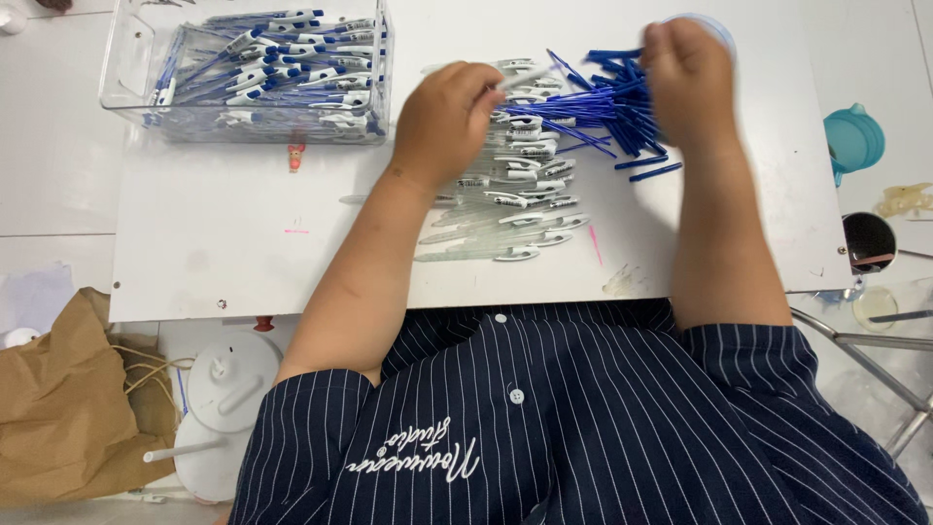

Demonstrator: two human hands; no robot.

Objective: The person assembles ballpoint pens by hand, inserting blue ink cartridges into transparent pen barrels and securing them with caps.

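The white board (243, 243) carries everything; at its far left corner stands a clear bin (131, 92) of finished blue-and-white pens, lying mostly left to right; in the middle lies a row of clear pen barrels (505, 209) with white clips, their long axes left to right and the clip ends to the right; beyond them a heap of blue refills (607, 112) fans out, roughly pointing left towards the barrels. The left hand (442, 122) pinches one clear barrel (525, 78) by its end, tip aimed right and slightly away; the right hand (685, 73) is clenched over the heap, though I cannot tell what it grips, being blurred. To my eye, keeping that barrel level and steady, in line with a refill, would serve best.
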